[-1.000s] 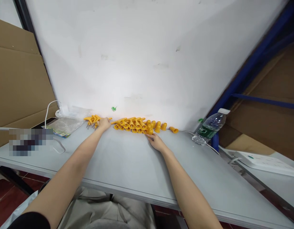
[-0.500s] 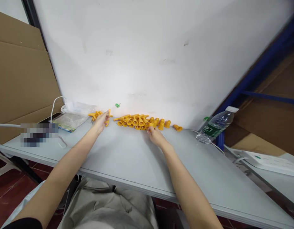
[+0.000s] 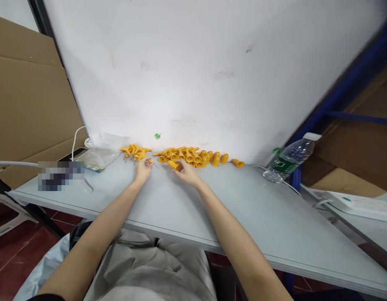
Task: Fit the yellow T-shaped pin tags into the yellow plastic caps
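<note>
My right hand (image 3: 187,172) is closed on a yellow bell-shaped plastic piece (image 3: 174,165), tilted just above the tabletop in front of the pile. To its left, my left hand (image 3: 143,169) is closed in a pinch on a small yellow plastic piece (image 3: 149,161), mostly hidden by the fingers. Beyond the left hand lies a heap of yellow branched pieces (image 3: 133,149), with small silver metal parts (image 3: 129,158) scattered at its front. A pile of yellow horn-like pieces (image 3: 180,154), wide ends facing me, sits behind the right hand. Several yellow cups (image 3: 215,159) stand right of it.
One yellow cup (image 3: 237,163) lies on its side farther right. A water bottle (image 3: 289,161) leans at the right beside a white cable and a power strip (image 3: 356,205). Clear plastic bags (image 3: 101,156) lie at the left. A white panel (image 3: 193,83) rises behind the table (image 3: 174,205).
My right hand has moved left from the cups, bringing a yellow bell-shaped piece with it. My left hand has come nearer to me and slightly right, away from the branched heap. The view has shifted slightly.
</note>
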Action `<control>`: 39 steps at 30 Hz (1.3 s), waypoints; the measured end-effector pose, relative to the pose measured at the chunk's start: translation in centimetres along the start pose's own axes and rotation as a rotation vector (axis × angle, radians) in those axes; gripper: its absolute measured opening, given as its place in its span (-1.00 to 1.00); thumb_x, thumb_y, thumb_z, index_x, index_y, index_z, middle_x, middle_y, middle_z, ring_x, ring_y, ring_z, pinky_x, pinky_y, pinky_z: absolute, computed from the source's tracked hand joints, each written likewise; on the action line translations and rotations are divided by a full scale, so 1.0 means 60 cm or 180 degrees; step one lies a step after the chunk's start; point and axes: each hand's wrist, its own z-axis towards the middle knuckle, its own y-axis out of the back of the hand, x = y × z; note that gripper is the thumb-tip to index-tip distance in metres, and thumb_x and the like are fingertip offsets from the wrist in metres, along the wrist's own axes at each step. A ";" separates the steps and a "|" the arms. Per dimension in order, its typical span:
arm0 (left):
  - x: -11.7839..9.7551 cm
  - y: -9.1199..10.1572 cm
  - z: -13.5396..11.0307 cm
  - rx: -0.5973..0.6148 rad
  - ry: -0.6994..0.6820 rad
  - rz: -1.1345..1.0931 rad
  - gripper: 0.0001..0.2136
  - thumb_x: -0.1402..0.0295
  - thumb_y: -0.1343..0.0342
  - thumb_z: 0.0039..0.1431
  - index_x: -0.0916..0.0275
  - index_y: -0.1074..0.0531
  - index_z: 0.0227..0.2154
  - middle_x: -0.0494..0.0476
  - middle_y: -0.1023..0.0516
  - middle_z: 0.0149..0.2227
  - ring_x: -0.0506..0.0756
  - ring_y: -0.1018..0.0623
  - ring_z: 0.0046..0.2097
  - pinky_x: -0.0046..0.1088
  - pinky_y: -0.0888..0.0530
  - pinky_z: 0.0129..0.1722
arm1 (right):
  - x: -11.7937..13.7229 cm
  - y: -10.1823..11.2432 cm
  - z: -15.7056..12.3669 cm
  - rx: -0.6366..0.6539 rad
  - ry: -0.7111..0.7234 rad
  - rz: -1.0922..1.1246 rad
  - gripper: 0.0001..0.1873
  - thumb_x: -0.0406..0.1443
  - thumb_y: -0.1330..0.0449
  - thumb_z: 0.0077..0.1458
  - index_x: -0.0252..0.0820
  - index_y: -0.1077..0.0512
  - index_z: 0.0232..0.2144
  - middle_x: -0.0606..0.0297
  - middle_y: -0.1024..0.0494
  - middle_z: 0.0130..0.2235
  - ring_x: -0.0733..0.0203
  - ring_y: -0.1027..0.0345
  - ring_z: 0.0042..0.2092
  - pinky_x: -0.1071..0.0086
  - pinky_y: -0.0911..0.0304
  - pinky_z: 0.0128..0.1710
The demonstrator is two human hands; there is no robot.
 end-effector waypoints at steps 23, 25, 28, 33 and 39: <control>-0.008 -0.003 -0.029 0.0851 -0.0502 0.2500 -0.69 0.38 -0.03 0.24 0.07 -0.45 0.01 0.25 -0.41 0.14 0.27 -0.38 0.16 0.13 -0.12 0.21 | -0.034 -0.040 -0.017 -0.0082 0.0336 0.0035 -0.64 -0.28 -0.20 0.07 -0.20 -0.39 -0.04 0.16 -0.52 -0.16 0.16 -0.41 -0.22 0.23 -0.36 -0.12; -0.009 -0.002 -0.031 0.0894 -0.0446 0.2706 -0.65 0.35 -0.03 0.24 0.07 -0.41 0.08 0.28 -0.43 0.11 0.29 -0.38 0.16 0.10 -0.15 0.19 | -0.038 -0.042 -0.017 -0.0117 0.0397 -0.0018 -0.66 -0.28 -0.20 0.07 -0.19 -0.40 -0.06 0.16 -0.50 -0.16 0.16 -0.41 -0.22 0.24 -0.36 -0.12; -0.008 0.001 -0.028 0.0914 -0.0403 0.2901 -0.69 0.28 0.00 0.26 0.13 -0.47 0.01 0.32 -0.44 0.07 0.32 -0.37 0.15 -0.02 -0.26 0.13 | -0.042 -0.044 -0.016 -0.0143 0.0444 -0.0032 -0.68 -0.28 -0.20 0.07 -0.19 -0.40 -0.08 0.16 -0.46 -0.15 0.17 -0.40 -0.22 0.22 -0.37 -0.11; -0.004 0.006 -0.021 0.1079 -0.0278 0.2693 -0.72 0.31 0.01 0.25 0.14 -0.48 -0.04 0.29 -0.42 0.04 0.20 -0.48 0.03 -0.30 -0.39 0.01 | -0.049 -0.042 -0.011 -0.0308 0.0564 0.0113 -0.65 -0.32 -0.17 0.08 -0.18 -0.38 -0.03 0.09 -0.39 -0.05 0.08 -0.38 -0.04 0.13 -0.35 0.01; 0.000 0.006 -0.019 0.0804 -0.0119 0.2479 -0.76 0.30 -0.04 0.19 0.12 -0.49 -0.12 0.23 -0.47 -0.04 0.21 -0.54 -0.09 -0.28 -0.44 -0.10 | -0.051 -0.037 -0.007 -0.0489 0.0669 0.0513 -0.65 -0.33 -0.14 0.13 -0.12 -0.37 0.00 0.09 -0.41 0.01 0.05 -0.37 0.03 0.07 -0.31 0.09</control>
